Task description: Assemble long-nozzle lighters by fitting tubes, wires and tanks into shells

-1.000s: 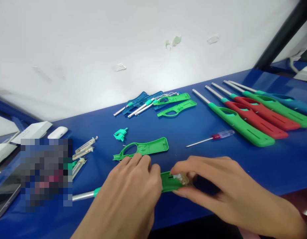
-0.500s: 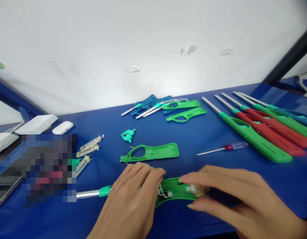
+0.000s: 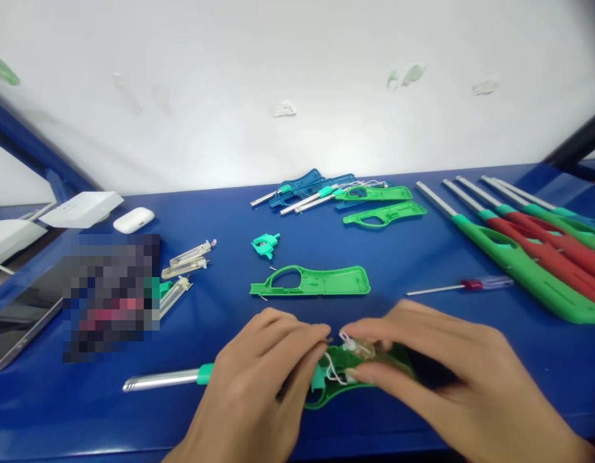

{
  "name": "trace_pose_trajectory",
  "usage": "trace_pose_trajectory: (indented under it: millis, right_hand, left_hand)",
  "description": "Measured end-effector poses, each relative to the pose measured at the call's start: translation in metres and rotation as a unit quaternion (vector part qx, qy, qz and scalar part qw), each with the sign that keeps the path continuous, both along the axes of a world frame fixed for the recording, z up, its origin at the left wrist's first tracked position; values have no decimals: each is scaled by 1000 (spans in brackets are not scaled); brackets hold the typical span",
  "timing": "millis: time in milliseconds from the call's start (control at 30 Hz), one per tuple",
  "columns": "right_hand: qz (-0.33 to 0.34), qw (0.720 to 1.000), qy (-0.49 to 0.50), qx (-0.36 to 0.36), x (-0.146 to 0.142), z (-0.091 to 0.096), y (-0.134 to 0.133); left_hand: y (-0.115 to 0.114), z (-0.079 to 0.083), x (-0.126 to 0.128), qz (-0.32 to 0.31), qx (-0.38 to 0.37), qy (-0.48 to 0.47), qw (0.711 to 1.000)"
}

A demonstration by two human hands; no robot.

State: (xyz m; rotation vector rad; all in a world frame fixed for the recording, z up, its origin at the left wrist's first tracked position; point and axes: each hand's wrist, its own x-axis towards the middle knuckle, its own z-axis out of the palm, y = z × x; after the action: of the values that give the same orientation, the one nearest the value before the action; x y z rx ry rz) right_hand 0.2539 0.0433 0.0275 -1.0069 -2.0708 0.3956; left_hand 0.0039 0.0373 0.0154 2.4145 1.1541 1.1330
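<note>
The left hand [image 3: 258, 379] was closed around the front of a green lighter body [image 3: 374, 376], which lay on the blue desk [image 3: 220, 308] just nearer the person than the empty green shell [image 3: 309, 281]. Its fingers were curled in tight beside the thumb. The lighter body's metal tube [image 3: 159, 381] stuck out past the left hand, lying nearer than the shell and to its left. The right hand [image 3: 446, 373] covered the rear of the body, with thumb and forefinger pinched narrowly on a clear insert [image 3: 362, 349] sitting in the open body. A white wire [image 3: 330, 373] looped out between the two hands.

Just beyond the shell's left end lay a small teal trigger piece [image 3: 265, 245]. To the shell's right lay a screwdriver [image 3: 471, 285] with a clear and red handle, and farther right a row of finished lighters [image 3: 519, 270] in green and red. Beyond the shell sat a cluster of part-built lighters [image 3: 336, 196]. To its left lay spare clear inserts [image 3: 186, 257], and farther left a white earbud case [image 3: 133, 220].
</note>
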Motion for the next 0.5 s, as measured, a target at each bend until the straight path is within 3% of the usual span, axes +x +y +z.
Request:
trace_pose_trajectory:
  millis: [233,500]
  right_hand:
    - [6,997,-51,53,5,-4,-4]
    - [-1,995,-65,76,2,-5,-1]
  left_hand:
    - [-4,2,1,-30,-21,0,999]
    - [-2,2,3,-39,10,7,999]
